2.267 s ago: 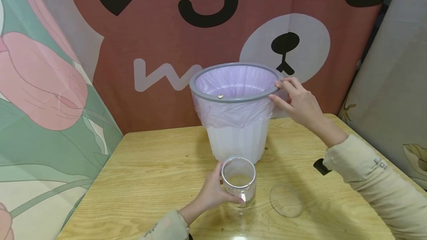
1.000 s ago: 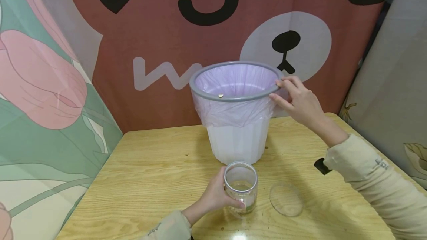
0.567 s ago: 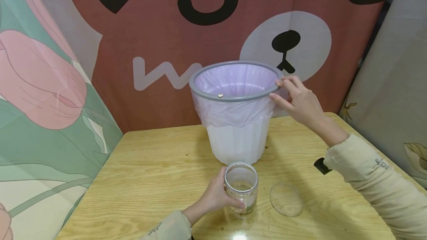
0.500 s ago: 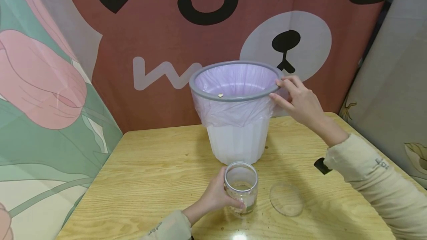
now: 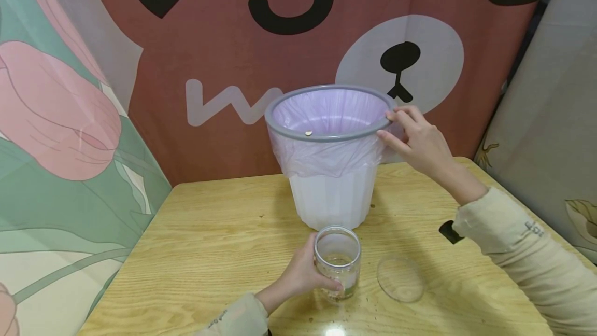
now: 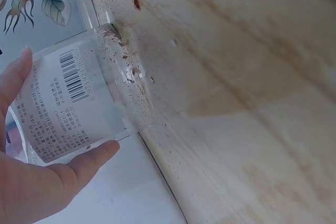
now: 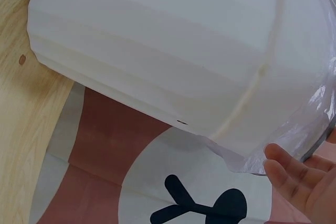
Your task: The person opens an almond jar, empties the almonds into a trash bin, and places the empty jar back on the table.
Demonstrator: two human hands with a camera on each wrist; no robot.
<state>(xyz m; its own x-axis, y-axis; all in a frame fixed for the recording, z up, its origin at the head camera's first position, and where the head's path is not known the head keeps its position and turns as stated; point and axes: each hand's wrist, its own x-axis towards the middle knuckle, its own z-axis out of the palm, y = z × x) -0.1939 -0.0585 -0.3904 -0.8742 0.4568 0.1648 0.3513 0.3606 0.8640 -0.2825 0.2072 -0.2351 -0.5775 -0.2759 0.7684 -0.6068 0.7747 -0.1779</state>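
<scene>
My left hand (image 5: 300,271) grips a clear jar (image 5: 351,274) by its side, thumb and fingers spread around it. The jar is upright on the table, its mouth uncovered, and small brown flakes show around its base. In the left wrist view, a white barcode label (image 6: 68,98) covers part of its wall. Behind the jar stands a white trash bin (image 5: 336,198) lined with a pale purple bag (image 5: 328,159). My right hand (image 5: 422,141) pinches the bin's grey rim (image 5: 326,138) at the right; its fingertips also show there in the right wrist view.
A clear round lid (image 5: 401,279) lies flat on the wooden table (image 5: 210,242), right of the jar. One small pale flake (image 5: 308,133) sits at the bin's front rim. Crumbs dot the table near the jar. A printed curtain (image 5: 210,40) hangs behind.
Since the oldest frame, the jar in my left hand has come down slightly toward me and onto the table. Over the last second hardly anything differs. My right hand stays at the rim.
</scene>
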